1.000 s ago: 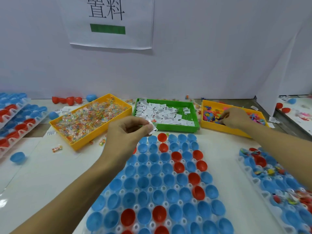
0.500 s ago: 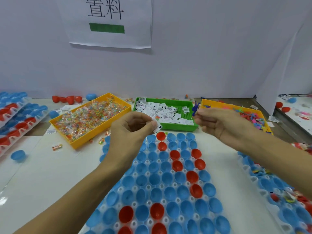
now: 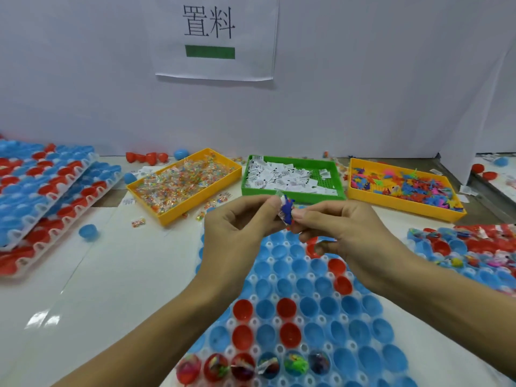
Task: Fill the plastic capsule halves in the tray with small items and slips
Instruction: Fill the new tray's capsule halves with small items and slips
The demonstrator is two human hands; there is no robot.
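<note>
Blue plastic toy (image 3: 287, 210), small and spiky, sits pinched between both hands over the far edge of the tray (image 3: 252, 298), together with a white slip (image 3: 282, 199) and what looks like a clear packet corner at the left thumb tip.

Head view, the only view. Left hand (image 3: 237, 227): fingers curled, thumb and forefinger pinching the slip and toy from the left. Right hand (image 3: 340, 227): thumb and forefinger pinching the same bundle from the right, remaining fingers curled under over a red half (image 3: 315, 247). Whether the lower fingers hold spare pieces: cannot tell.

Tray of capsule halves (image 3: 307, 303) lies mid-bench, mostly blue with some red. Only the row at its near edge holds contents (image 3: 296, 364); all halves beyond it look bare. Judgement: early in this tray.

Supply at the far edge of the bench: yellow bin of packets (image 3: 184, 182) left, green bin of slips (image 3: 293, 177) middle, yellow bin of toys (image 3: 405, 185) right. A filled tray (image 3: 474, 247) sits at the right edge, stacked trays (image 3: 42, 191) at the left edge.

Step in hand, as judged: gathering one set into a compact bundle before the drop. To do it well:
- fold the slip around the toy so nothing springs out;
- pass the bundle fully to one hand before lowering;
- fill the next bare half beside the filled row, keeping order;
- press contents below the rim so a mating half could close.

Risk: the toy's spikes may snag the slip or catch on the rim.
</note>
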